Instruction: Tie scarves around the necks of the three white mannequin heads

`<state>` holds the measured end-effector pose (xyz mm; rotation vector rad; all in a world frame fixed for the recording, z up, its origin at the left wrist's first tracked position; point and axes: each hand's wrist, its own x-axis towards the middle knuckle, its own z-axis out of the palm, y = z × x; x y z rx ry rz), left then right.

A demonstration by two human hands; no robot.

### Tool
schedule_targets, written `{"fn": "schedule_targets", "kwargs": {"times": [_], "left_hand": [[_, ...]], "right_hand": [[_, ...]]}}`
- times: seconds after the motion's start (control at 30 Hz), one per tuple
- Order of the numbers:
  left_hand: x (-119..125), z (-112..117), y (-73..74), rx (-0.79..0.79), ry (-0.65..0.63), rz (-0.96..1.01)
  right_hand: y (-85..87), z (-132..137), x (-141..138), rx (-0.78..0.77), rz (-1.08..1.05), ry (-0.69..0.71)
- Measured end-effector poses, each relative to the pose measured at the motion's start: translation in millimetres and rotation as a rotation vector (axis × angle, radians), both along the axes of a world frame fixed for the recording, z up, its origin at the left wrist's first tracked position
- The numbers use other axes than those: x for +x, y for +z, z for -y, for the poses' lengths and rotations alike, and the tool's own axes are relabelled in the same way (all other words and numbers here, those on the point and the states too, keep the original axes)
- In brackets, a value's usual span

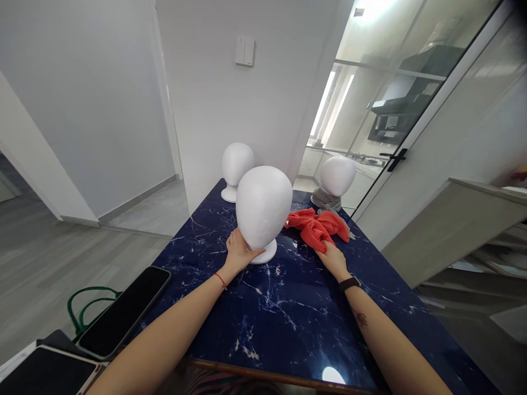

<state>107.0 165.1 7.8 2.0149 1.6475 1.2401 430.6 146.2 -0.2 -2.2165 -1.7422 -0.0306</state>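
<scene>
A white foam mannequin head [263, 206] stands on its round base in the middle of a dark blue marbled table [288, 312]. My left hand [237, 250] grips its neck from the left, fingers curled round it. To its right lies a crumpled orange-red cloth [316, 226]. My right hand [332, 258], with a black band on the wrist, is closed on the near edge of that cloth.
Two more white foam heads stand at the table's far end: a bare foam head [236, 164] on the left, and a second foam head [336, 176] with grey cloth [325, 199] round its neck on the right. A black phone [123, 311] and a dark tablet [45, 373] lie at the near left. A glass door [395, 159] is to the right.
</scene>
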Motion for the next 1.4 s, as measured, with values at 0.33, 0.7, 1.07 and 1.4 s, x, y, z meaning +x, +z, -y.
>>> {"fn": "schedule_targets", "kwargs": {"times": [0.33, 0.7, 1.07, 1.4], "left_hand": [[-2.3, -2.3, -0.1, 0.127, -0.142, 0.119], [-1.7, -4.3, -2.1, 0.112, -0.121, 0.082], [-2.8, -5.1, -2.7, 0.078, -0.127, 0.064], [-3.3, -6.4, -5.3, 0.088, -0.119, 0.053]], "right_hand": [[0.6, 1.3, -1.4, 0.006, -0.004, 0.004], [5.8, 3.0, -3.9, -0.003, -0.003, -0.009], [5.4, 2.7, -3.0, -0.001, 0.008, 0.0], [4.5, 2.9, -3.3, 0.013, -0.007, 0.0]]}}
